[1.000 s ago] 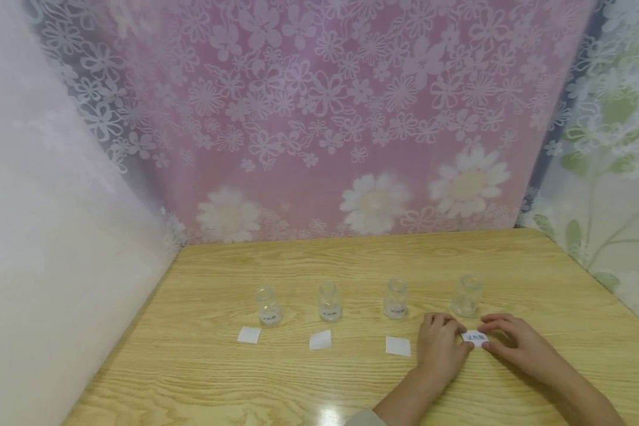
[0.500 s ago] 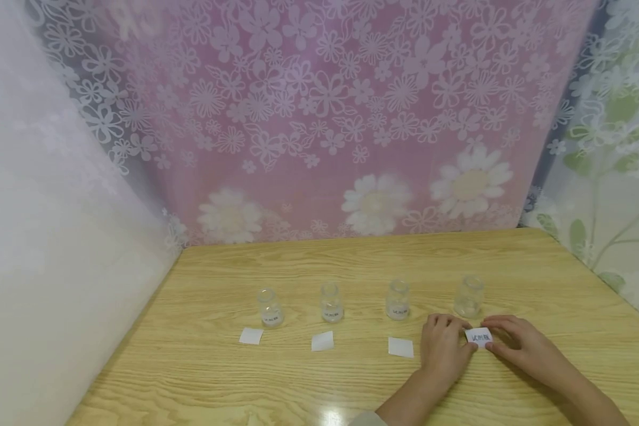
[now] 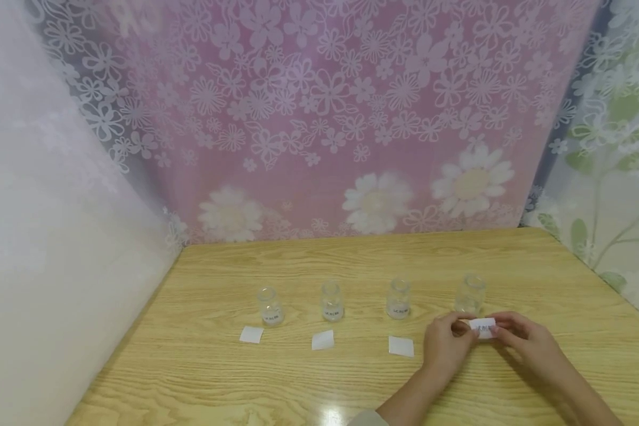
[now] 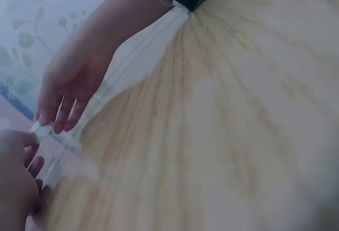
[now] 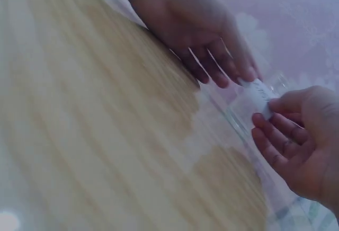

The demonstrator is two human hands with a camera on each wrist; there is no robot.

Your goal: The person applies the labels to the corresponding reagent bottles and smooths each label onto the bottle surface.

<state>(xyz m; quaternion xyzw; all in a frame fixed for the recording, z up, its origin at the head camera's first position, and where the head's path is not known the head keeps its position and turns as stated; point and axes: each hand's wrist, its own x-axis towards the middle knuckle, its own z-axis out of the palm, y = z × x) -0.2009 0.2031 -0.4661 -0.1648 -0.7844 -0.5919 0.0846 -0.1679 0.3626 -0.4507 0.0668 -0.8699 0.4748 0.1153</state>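
Between both hands, a small white paper label (image 3: 482,328) with dark handwritten characters is held just above the table. My left hand (image 3: 446,346) pinches its left edge between thumb and fingers. The right edge is pinched by my right hand (image 3: 529,343). Right behind the label stands a clear glass bottle (image 3: 471,293), its lower part hidden by label and fingers; no writing shows on its visible part. In the right wrist view, the label (image 5: 259,96) spans the gap between the two hands' fingertips.
Three more clear bottles stand in a row to the left, such as the leftmost bottle (image 3: 270,306), each with a written label low down. White paper squares, like the middle one (image 3: 322,340), lie before them on the wooden table (image 3: 218,378). Patterned curtains (image 3: 319,118) enclose the table's back and sides.
The label has risen off the table and moved slightly right and toward the bottle, with both hands pinching it. The other bottles and paper squares have stayed in place.
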